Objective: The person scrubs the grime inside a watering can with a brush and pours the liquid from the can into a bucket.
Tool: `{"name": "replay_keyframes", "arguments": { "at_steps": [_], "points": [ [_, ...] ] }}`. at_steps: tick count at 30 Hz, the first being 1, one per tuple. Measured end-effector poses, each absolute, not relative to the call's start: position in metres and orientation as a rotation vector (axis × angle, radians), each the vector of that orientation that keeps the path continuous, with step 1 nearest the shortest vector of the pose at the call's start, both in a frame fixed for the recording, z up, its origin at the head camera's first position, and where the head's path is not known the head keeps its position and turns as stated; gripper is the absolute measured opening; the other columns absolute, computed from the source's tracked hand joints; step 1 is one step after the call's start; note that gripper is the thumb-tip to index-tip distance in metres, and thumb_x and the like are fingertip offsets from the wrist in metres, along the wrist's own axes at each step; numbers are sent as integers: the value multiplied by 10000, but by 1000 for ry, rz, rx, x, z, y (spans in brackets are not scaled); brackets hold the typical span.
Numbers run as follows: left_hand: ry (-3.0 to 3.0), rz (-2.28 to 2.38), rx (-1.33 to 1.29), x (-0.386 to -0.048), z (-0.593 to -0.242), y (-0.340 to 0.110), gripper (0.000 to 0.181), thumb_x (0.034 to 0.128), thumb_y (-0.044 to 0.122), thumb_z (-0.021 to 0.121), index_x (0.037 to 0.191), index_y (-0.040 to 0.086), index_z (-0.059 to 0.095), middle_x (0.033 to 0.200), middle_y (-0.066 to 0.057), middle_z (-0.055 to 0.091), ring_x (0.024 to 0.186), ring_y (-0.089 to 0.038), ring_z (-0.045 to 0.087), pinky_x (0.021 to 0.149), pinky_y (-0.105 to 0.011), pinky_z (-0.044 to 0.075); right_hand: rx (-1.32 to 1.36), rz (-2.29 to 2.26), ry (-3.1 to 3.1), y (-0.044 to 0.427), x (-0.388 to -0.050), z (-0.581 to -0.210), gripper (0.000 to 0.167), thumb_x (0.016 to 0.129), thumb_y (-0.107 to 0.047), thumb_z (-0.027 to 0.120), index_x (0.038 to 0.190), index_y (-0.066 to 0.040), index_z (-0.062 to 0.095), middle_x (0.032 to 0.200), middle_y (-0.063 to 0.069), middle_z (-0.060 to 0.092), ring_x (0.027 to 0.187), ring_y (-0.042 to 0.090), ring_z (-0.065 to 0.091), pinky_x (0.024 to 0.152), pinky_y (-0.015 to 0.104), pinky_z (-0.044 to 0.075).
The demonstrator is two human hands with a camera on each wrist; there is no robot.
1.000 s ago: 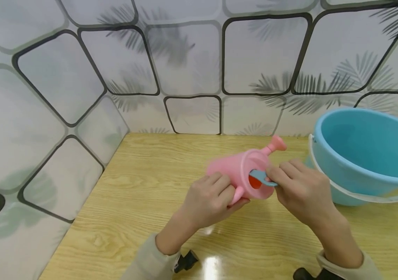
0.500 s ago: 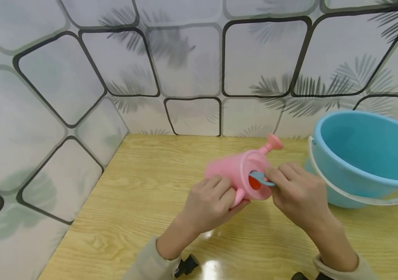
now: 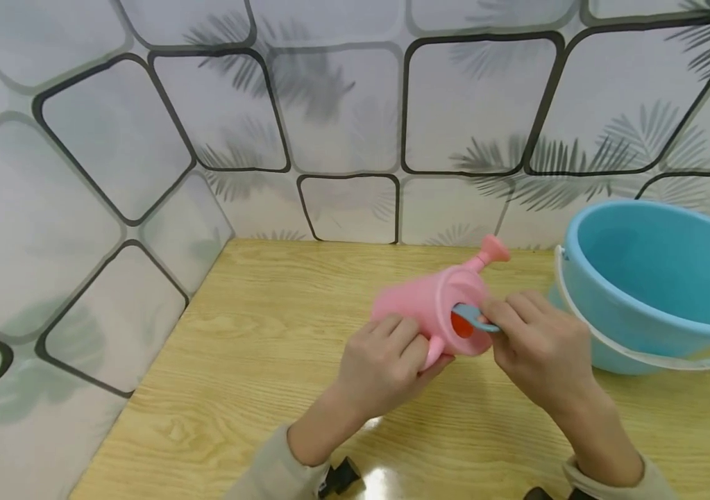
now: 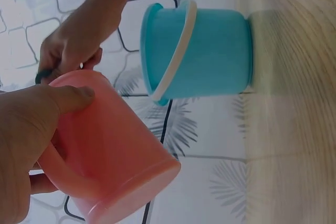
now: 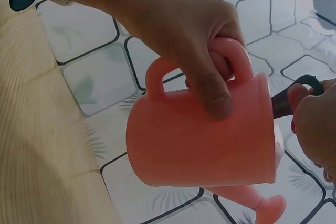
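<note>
A pink watering can is held tilted above the table, its opening toward the right and its spout pointing up and right. My left hand grips it by the handle, the thumb lying along its side in the right wrist view. My right hand pinches the end of a blue-grey tool whose other end reaches into the opening. Something orange-red shows inside the can; whether it belongs to the tool I cannot tell. The can's inside is hidden in both wrist views.
A light blue bucket with a white handle stands on the right of the wooden table, close beside my right hand. A patterned wall covering rises behind and to the left of the table.
The can, tool and both hands hold nearly the same pose. They shifted slightly left, then slightly right in the picture, the bucket shifting a little too.
</note>
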State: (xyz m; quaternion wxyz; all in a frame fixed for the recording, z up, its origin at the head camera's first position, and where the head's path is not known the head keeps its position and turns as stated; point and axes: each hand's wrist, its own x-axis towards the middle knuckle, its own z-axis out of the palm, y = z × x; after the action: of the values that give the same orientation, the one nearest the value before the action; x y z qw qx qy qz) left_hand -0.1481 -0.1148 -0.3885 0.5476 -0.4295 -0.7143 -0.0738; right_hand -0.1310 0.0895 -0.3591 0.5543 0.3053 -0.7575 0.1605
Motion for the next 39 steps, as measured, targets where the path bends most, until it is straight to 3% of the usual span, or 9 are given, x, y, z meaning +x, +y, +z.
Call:
{"name": "replay_keyframes", "arguments": {
  "at_steps": [9, 16, 20, 28, 32, 37, 39],
  "points": [
    [-1739, -171, -987, -148, -389, -117, 378, 873, 366, 738, 624, 165, 537, 639, 43, 492, 525, -88, 451, 473, -153, 366, 695, 410, -1719, 86, -132, -359, 381, 1031, -229, 527, 722, -21, 609, 551, 39, 421, 444, 216, 364, 360, 292, 236],
    [-1702, -189, -968, -141, -390, -109, 373, 928, 361, 668, 625, 175, 554, 649, 49, 500, 532, -95, 458, 490, -144, 379, 717, 396, -1783, 90, -131, -360, 350, 1020, -207, 512, 758, -15, 643, 579, 56, 495, 477, 239, 456, 372, 332, 347],
    [-1731, -194, -936, -143, -389, -112, 384, 930, 351, 669, 619, 160, 551, 655, 36, 514, 545, -112, 480, 490, -168, 401, 676, 442, -1707, 89, -130, -358, 394, 1023, -242, 544, 710, -14, 621, 560, 52, 460, 449, 221, 388, 356, 309, 278],
    [-1731, -163, -959, -141, -391, -111, 373, 933, 343, 653, 618, 176, 546, 648, 48, 509, 534, -96, 467, 482, -157, 378, 799, 424, -1823, 85, -130, -365, 350, 1016, -161, 486, 755, 4, 651, 636, 81, 598, 501, 225, 554, 419, 370, 483],
    [-1710, -176, -959, -143, -392, -111, 386, 942, 346, 649, 614, 178, 535, 647, 48, 510, 535, -103, 470, 485, -163, 388, 797, 416, -1829, 84, -128, -364, 406, 1036, -212, 480, 715, -9, 622, 600, 59, 558, 469, 194, 508, 381, 305, 426],
    [-1752, -189, -948, -145, -392, -115, 379, 856, 351, 756, 611, 165, 535, 644, 43, 510, 537, -107, 475, 477, -181, 387, 816, 496, -1810, 81, -120, -358, 488, 1054, -270, 475, 607, -76, 455, 560, -26, 346, 474, 67, 280, 393, 163, 214],
    [-1764, -192, -949, -146, -392, -115, 377, 825, 353, 785, 609, 164, 540, 641, 45, 506, 532, -104, 466, 469, -179, 375, 833, 574, -1836, 79, -118, -357, 488, 1059, -282, 470, 608, -97, 440, 572, -54, 323, 507, 36, 262, 428, 133, 204]
  ]
}}
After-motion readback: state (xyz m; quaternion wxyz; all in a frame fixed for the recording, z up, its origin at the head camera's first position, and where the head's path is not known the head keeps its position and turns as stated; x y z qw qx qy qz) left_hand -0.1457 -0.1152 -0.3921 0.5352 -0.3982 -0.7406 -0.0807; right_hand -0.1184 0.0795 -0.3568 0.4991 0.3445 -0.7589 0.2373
